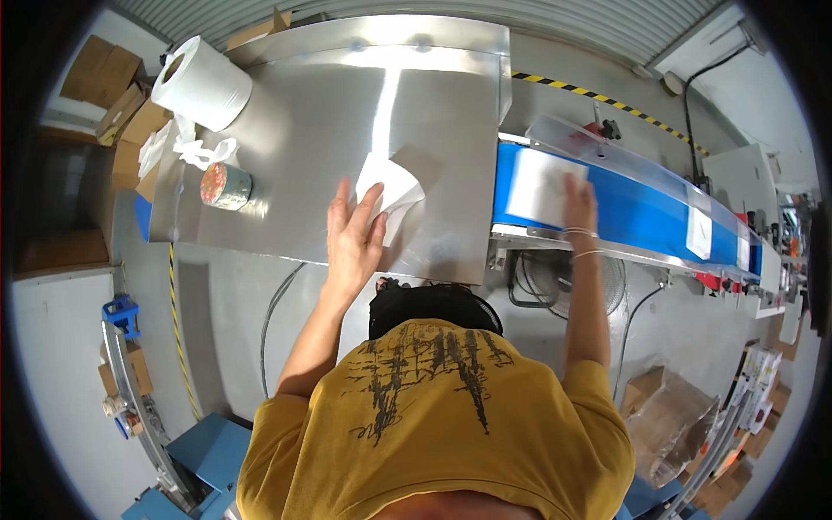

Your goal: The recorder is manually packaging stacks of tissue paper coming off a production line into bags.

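My left hand (354, 232) is over the front part of the steel table. Its thumb and a finger close on a curled white paper sheet (396, 184), which casts a shadow on the metal; the other fingers stick out. On the right, my right hand (580, 208) is smeared by motion at the right edge of a flat white packet (536, 186). That packet lies on a blue conveyor belt (628, 204). Whether the right fingers grip it I cannot tell.
A big white paper roll (212, 91) and a round patterned tin (227, 186) stand on the steel table (295, 130) at left. More white packets (698, 234) lie farther along the belt beside a clear guard (641, 152). A floor fan (598, 282) stands below the belt.
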Demonstrator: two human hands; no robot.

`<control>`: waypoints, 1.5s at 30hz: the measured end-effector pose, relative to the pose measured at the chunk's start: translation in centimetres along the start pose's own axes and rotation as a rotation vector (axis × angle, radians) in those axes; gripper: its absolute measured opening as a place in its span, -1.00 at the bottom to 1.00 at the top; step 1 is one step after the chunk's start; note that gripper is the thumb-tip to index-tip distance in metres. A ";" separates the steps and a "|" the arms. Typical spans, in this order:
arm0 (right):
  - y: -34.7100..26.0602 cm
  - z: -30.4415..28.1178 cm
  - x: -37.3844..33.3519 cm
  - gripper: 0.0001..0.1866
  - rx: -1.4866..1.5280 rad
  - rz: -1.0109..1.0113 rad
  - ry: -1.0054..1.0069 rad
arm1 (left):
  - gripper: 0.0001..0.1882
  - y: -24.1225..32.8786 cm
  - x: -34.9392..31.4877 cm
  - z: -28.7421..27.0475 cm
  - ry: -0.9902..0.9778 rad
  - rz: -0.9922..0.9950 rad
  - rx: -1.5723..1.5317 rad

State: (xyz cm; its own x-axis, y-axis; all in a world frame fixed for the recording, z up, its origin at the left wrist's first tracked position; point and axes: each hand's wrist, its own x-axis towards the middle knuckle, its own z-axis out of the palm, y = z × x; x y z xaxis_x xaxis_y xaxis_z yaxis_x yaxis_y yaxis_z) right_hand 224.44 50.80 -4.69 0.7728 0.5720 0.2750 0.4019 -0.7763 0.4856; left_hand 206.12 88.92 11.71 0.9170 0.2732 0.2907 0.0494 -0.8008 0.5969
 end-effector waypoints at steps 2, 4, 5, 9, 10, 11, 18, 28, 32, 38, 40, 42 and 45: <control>3.1 -4.7 1.9 -0.58 1.374 1.032 -0.136 | -0.57 -0.2 -0.2 0.0 0.021 0.009 0.032; 3.6 -7.7 1.9 -0.54 0.856 1.021 -0.086 | -0.57 -0.4 -0.2 0.2 0.020 0.063 0.012; 3.4 -8.4 2.0 -0.50 0.336 0.979 -0.034 | -0.58 -0.3 -0.4 0.2 0.026 0.047 0.024; -0.9 -10.9 3.9 -0.44 1.025 0.341 0.177 | -0.61 -0.6 -0.8 0.5 0.047 0.102 0.070; -3.4 -13.6 5.5 -0.42 1.313 0.212 0.095 | -0.61 -0.8 -0.9 0.6 0.051 0.108 0.071; -5.2 -17.1 7.2 -0.43 1.462 0.141 -0.079 | -0.62 -1.1 -1.0 0.7 0.058 0.112 0.066; -12.7 -18.2 12.0 -0.48 1.732 -0.246 -0.190 | -0.64 -1.1 -0.7 0.5 0.046 0.106 0.017; -13.8 -17.7 11.1 -0.53 1.808 -0.279 -0.189 | -0.63 -1.7 -0.6 0.1 -0.002 0.131 -0.005; -13.3 -16.9 10.0 -0.56 1.755 -0.239 -0.052 | -0.62 -1.5 -0.4 -0.5 0.002 0.067 -0.017; -6.0 -8.2 3.6 -0.68 1.641 0.633 -0.108 | -0.55 -1.4 -0.2 -0.4 0.080 -0.052 -0.109; -1.4 -7.0 2.4 -0.63 1.505 0.787 -0.184 | -0.53 -1.2 -0.2 -0.6 0.110 -0.097 -0.138; 1.2 -6.7 1.7 -0.54 1.124 0.949 -0.213 | -0.54 -1.7 -0.3 -0.5 0.041 -0.034 -0.098; 0.7 -9.4 2.4 -0.46 0.558 0.862 -0.046 | -0.59 -2.2 -0.4 -0.4 0.015 -0.006 -0.015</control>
State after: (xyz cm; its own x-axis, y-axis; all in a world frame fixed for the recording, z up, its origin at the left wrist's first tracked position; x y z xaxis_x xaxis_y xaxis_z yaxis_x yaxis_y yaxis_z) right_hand 221.94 54.06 4.09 0.9200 -0.2401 0.3098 -0.1367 -0.9373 -0.3205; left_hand 205.46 90.79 10.63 0.9106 0.2861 0.2983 0.0488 -0.7911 0.6098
